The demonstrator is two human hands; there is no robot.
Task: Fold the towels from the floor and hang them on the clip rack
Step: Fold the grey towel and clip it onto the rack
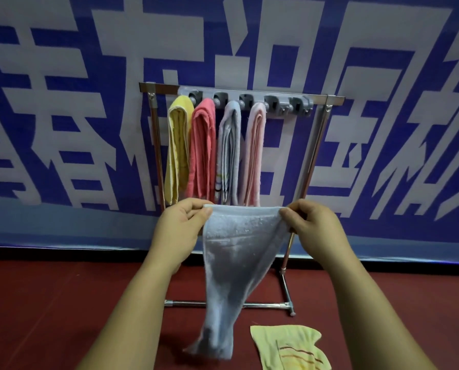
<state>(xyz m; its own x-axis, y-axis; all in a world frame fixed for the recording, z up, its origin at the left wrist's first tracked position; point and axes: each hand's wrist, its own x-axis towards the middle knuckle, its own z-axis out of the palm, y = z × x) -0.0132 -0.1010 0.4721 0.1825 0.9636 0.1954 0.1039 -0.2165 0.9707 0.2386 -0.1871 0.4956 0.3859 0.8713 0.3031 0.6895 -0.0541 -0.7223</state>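
Note:
I hold a light blue towel (236, 252) stretched in the air before the rack. My left hand (180, 228) pinches its top left corner and my right hand (313, 225) pinches its top right corner. The towel narrows downward and its tail hangs just above the floor. Behind it stands the clip rack (245, 98), a grey strip of clips on a metal frame. Folded towels hang from it side by side: yellow (177, 148), coral (203, 148), pale blue (229, 150) and pink (253, 153). The clips at the right end hold nothing. A pale yellow striped towel (289, 347) lies on the floor.
The rack's metal frame has a base bar (263, 305) on the dark red floor (49, 303). A large blue banner with white characters (63, 102) covers the wall right behind the rack.

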